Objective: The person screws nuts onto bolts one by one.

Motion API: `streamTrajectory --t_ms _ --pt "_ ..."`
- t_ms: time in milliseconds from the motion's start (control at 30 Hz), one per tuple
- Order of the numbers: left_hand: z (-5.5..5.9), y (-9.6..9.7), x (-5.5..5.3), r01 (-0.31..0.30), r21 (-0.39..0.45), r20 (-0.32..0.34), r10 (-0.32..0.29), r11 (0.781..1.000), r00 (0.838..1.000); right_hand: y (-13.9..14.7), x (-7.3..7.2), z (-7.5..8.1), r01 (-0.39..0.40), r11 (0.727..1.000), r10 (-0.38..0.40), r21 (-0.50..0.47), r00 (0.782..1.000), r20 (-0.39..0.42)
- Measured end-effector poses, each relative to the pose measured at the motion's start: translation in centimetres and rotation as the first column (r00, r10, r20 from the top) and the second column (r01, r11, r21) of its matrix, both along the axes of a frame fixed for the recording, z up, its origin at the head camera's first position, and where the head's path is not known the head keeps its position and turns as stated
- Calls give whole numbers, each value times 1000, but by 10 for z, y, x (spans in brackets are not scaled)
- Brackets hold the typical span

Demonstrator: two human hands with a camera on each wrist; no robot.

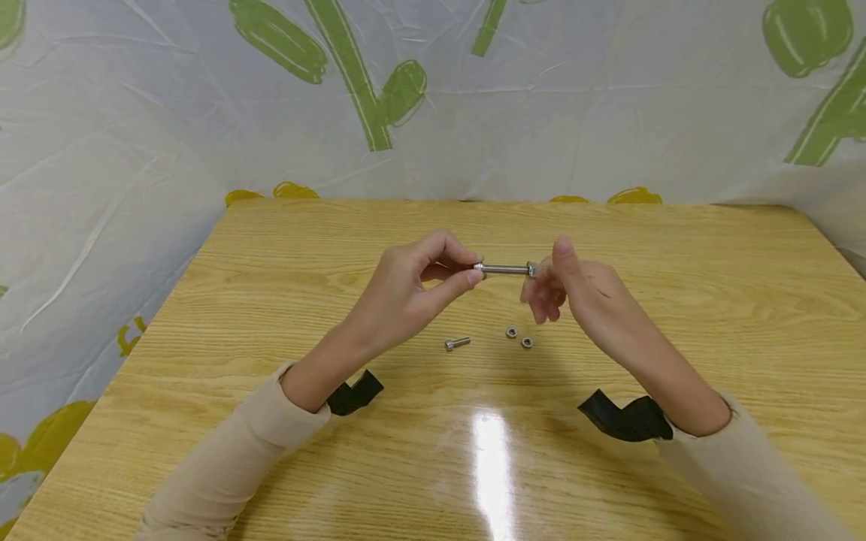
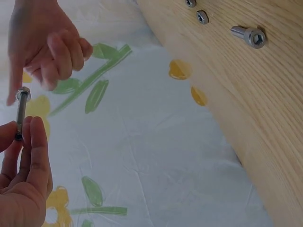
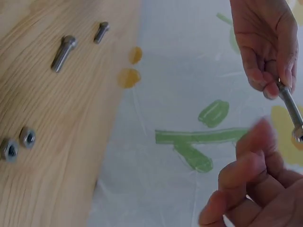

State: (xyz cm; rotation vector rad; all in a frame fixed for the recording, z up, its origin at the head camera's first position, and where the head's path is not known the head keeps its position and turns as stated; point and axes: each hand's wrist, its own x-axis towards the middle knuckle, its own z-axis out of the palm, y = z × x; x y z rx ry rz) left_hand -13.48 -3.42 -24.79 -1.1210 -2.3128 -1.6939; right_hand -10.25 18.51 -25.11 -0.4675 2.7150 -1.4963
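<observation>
My left hand (image 1: 413, 289) pinches one end of a long metal bolt (image 1: 504, 269) between thumb and fingers, holding it level above the table. A nut (image 1: 531, 269) sits on the bolt's far end, to the right. Close beside that nut is my right hand (image 1: 588, 289), its thumb raised and its fingers loosely bent, gripping nothing. In the left wrist view its index finger reaches alongside the nut (image 2: 23, 93); whether they touch I cannot tell. The right wrist view shows my right hand's fingers (image 3: 241, 172) slightly blurred and apart from the bolt (image 3: 290, 105).
On the wooden table (image 1: 271, 315) below lie a short socket-head bolt (image 1: 457, 343) and two loose nuts, one (image 1: 511, 332) just behind the other (image 1: 527, 343). A second, smaller-looking bolt (image 3: 102, 32) shows in the right wrist view. A flower-patterned sheet (image 1: 507, 135) hangs behind the table.
</observation>
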Motion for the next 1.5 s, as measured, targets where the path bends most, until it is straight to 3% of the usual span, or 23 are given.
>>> streamTrajectory --t_ms 100,233,400,500,600,767,900,1000,1100,1233,1333,1500 --pt "0 0 -1 -9 -2 3 9 1000 1000 4 3 -2 21 1000 -20 5 986 -166" --pt "-1 0 -2 -9 -4 10 10 1000 1000 3 6 -4 29 1000 -25 6 928 -371" --pt "-1 1 -3 -8 -26 9 8 1000 1000 -2 6 -6 57 998 -46 6 866 -497" --pt "-2 1 -3 -12 -42 4 13 999 1000 -2 5 -7 54 999 -42 9 859 -510" --pt "-2 2 -3 -22 -53 -1 22 998 1000 -2 4 -6 58 998 -37 33 889 -456" --pt "-3 2 -1 -31 -76 -21 30 997 999 -5 3 -5 116 992 -94 56 951 -296" --pt "-4 2 0 -47 -93 -25 45 995 999 -7 2 -5 152 985 -129 84 964 -233" --pt "-5 0 1 -62 -94 -6 61 994 998 -3 3 -5 138 985 -112 100 966 -231" --pt "-6 -3 0 -76 -84 12 77 994 997 1 3 -6 75 991 -40 109 954 -296" --pt "-6 -4 -1 -76 -73 22 77 994 997 0 3 -8 -22 996 60 90 894 -444" --pt "-7 -3 0 -70 -74 29 72 995 997 -3 3 -10 -20 998 48 59 859 -509" --pt "-8 -1 0 -66 -85 31 69 994 997 -4 3 -12 37 998 -6 47 845 -535"
